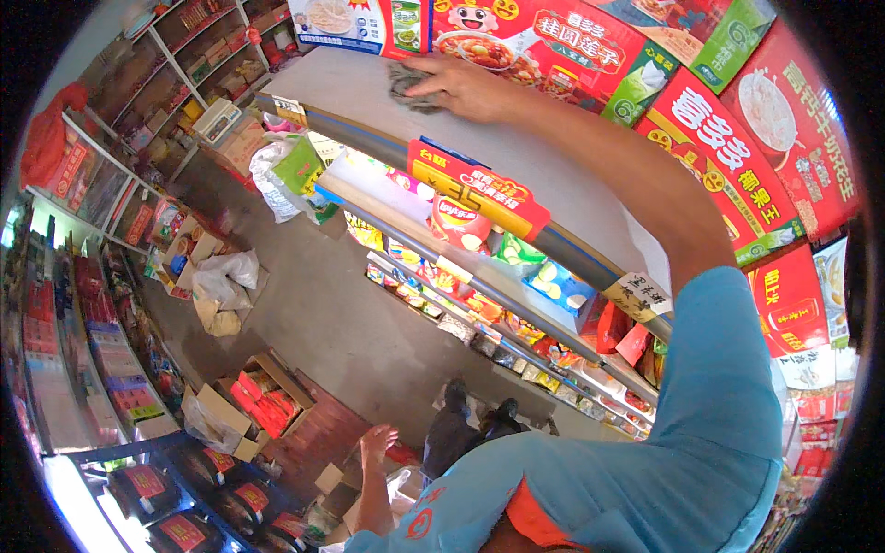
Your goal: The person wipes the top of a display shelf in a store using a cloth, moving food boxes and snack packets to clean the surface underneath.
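Note:
My right hand (449, 86) presses a crumpled grey cloth (415, 84) onto the pale top board of a shop shelf (332, 76), near its left end. The right arm reaches across the board in front of red printed food cartons (588, 45). A red promotional sign (477, 186) and handwritten price tags (639, 294) are fixed along the shelf's front edge. Low in the picture, my left hand (379, 442) hangs beside the body, away from the shelf, its fingers slightly bent and nothing visible in it.
Lower shelf levels hold packaged snacks (460, 225). An opened cardboard box with red packets (266, 401) stands on the floor at lower left. Plastic bags (225, 276) and a white sack (273, 173) lie farther up. Dark lidded jars (183, 529) stand at bottom left, near stocked racks (114, 352).

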`<state>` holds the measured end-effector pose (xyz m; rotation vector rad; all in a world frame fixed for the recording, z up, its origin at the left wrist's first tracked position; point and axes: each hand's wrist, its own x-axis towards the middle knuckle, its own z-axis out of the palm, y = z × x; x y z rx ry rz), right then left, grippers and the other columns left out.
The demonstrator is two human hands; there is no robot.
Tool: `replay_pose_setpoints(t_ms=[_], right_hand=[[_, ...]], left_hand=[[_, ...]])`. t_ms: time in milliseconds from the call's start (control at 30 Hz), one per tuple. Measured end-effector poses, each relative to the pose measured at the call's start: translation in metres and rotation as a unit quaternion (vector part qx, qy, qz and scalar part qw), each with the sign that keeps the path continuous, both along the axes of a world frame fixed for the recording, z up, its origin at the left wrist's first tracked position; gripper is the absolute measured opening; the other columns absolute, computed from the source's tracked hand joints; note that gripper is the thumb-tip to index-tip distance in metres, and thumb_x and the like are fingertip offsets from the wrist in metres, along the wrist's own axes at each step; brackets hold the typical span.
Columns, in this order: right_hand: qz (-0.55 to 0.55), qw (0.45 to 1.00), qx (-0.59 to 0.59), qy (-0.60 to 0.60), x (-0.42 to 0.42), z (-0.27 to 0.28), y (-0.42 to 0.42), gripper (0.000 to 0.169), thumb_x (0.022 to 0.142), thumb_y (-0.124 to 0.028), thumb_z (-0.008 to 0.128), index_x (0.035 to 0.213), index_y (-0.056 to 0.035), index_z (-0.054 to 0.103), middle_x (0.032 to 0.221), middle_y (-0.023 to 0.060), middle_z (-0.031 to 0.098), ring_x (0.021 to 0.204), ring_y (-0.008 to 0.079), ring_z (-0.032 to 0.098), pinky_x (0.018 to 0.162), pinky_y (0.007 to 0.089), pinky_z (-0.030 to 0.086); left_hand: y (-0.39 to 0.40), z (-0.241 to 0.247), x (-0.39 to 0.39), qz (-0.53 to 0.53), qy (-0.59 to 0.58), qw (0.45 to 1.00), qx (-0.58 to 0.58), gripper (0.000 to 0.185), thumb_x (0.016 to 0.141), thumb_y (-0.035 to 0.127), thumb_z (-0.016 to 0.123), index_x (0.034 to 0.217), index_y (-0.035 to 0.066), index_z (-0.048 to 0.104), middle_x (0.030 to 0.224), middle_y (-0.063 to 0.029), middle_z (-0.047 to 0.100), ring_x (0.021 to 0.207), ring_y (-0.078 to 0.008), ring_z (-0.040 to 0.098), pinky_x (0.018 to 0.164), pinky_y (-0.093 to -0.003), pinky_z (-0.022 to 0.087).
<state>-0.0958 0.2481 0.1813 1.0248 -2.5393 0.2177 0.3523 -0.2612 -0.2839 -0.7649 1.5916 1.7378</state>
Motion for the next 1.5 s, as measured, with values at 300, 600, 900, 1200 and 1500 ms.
replay_pose_setpoints(t_ms=[300, 600, 900, 1200, 1500], right_hand=[[-0.029, 0.980, -0.184, -0.062, 0.022, 0.041, 0.007, 0.035, 0.085, 0.000, 0.061, 0.117, -0.0097, 0.073, 0.138, 0.0161, 0.060, 0.122, 0.0338, 0.060, 0.107, 0.0394, 0.047], [-0.080, 0.979, -0.153, -0.108, 0.256, 0.073, 0.106, 0.042, 0.083, 0.016, 0.055, 0.118, -0.0045, 0.066, 0.144, 0.0116, 0.055, 0.134, 0.0290, 0.053, 0.108, 0.0371, 0.046], [-0.179, 0.949, -0.137, -0.221, 0.372, 0.065, 0.124, 0.030, 0.080, 0.005, 0.071, 0.108, -0.0026, 0.061, 0.151, 0.0153, 0.044, 0.142, 0.0352, 0.041, 0.111, 0.0433, 0.040], [-0.129, 0.973, -0.135, -0.133, 0.280, 0.021, 0.110, 0.020, 0.086, 0.002, 0.068, 0.098, -0.0029, 0.052, 0.151, 0.0200, 0.044, 0.140, 0.0368, 0.043, 0.110, 0.0443, 0.040], [-0.107, 0.969, -0.162, -0.152, 0.165, 0.076, 0.060, 0.018, 0.093, -0.013, 0.067, 0.105, -0.0031, 0.059, 0.115, 0.0126, 0.064, 0.105, 0.0269, 0.063, 0.090, 0.0410, 0.050]], left_hand=[[-0.016, -0.002, 0.012, 0.045, 0.005, 0.992, 0.118, 0.022, 0.096, 0.016, 0.064, 0.112, 0.001, 0.065, 0.098, -0.0189, 0.075, 0.082, -0.0262, 0.074, 0.068, -0.0338, 0.059], [0.027, 0.009, 0.021, -0.015, 0.022, 0.999, 0.038, 0.020, 0.097, 0.016, 0.062, 0.109, 0.001, 0.066, 0.098, -0.0181, 0.075, 0.084, -0.0252, 0.073, 0.070, -0.0337, 0.058], [0.039, -0.009, 0.000, -0.080, -0.003, 0.996, 0.026, 0.023, 0.098, 0.017, 0.060, 0.115, 0.002, 0.066, 0.101, -0.0155, 0.075, 0.084, -0.0232, 0.073, 0.071, -0.0323, 0.058], [0.006, -0.094, 0.015, -0.072, -0.058, 0.992, 0.089, 0.018, 0.097, 0.019, 0.066, 0.107, 0.005, 0.065, 0.101, -0.0160, 0.075, 0.084, -0.0234, 0.073, 0.068, -0.0336, 0.058], [0.020, -0.050, -0.027, -0.076, 0.010, 0.997, -0.020, 0.021, 0.097, 0.012, 0.064, 0.115, 0.000, 0.063, 0.099, -0.0169, 0.075, 0.083, -0.0240, 0.073, 0.067, -0.0320, 0.058]])
